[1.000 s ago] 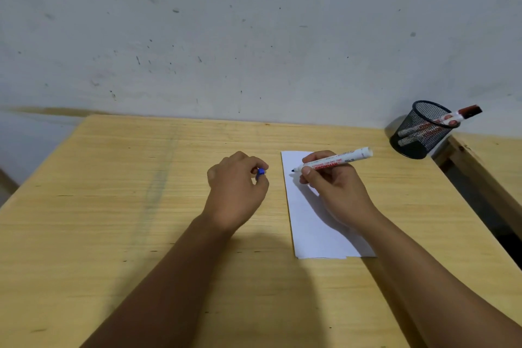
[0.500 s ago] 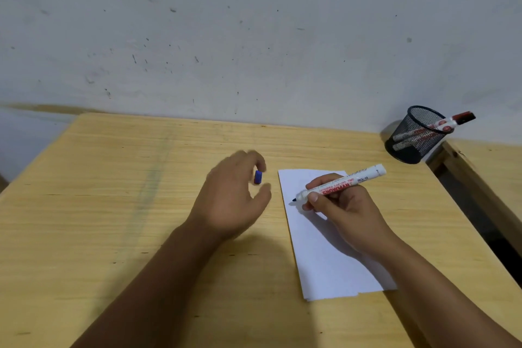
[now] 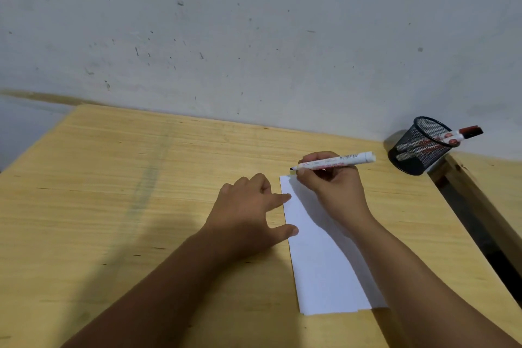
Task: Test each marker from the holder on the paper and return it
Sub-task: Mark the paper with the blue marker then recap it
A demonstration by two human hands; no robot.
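Note:
A narrow white sheet of paper (image 3: 319, 263) lies on the wooden table (image 3: 113, 206). My right hand (image 3: 336, 189) grips an uncapped white marker (image 3: 336, 161) with red print. Its dark tip points left, just past the paper's far left corner. My left hand (image 3: 245, 215) rests on the table with index finger and thumb touching the paper's left edge and the other fingers curled. The blue cap is out of sight. A black mesh holder (image 3: 418, 147) stands tilted at the far right, with two markers (image 3: 452, 138) sticking out of it.
A grey wall runs along the table's far edge. To the right, a dark gap (image 3: 480, 229) separates this table from a second wooden table (image 3: 497, 178). The holder sits near that gap.
My left hand has come down and spread index finger and thumb onto the paper's edge; the blue cap it showed is no longer visible. My right hand moved the marker tip to the paper's far corner.

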